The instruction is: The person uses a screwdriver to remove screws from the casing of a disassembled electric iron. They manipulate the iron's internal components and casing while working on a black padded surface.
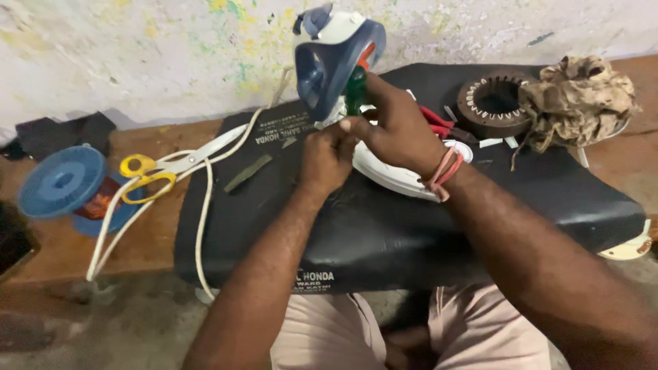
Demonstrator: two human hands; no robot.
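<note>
A blue and white clothes iron (pixel 332 58) stands on its heel on a black padded seat (pixel 384 226). My right hand (pixel 394 127) grips a green-handled screwdriver (pixel 355 90) pointed at the back of the iron. My left hand (pixel 325 157) is closed against the iron's base just beside the right hand; what its fingers hold is hidden. A white plate-like part (pixel 397 178) lies under my right wrist, which wears pink bands.
Yellow-handled scissors (pixel 147 175) and a white cord (pixel 199 226) lie at the seat's left edge. A blue wire spool (pixel 65 181) sits on the wooden bench. A round motor stator (pixel 490 103), a crumpled rag (pixel 576 99) and red-handled pliers (pixel 439 123) lie at the right.
</note>
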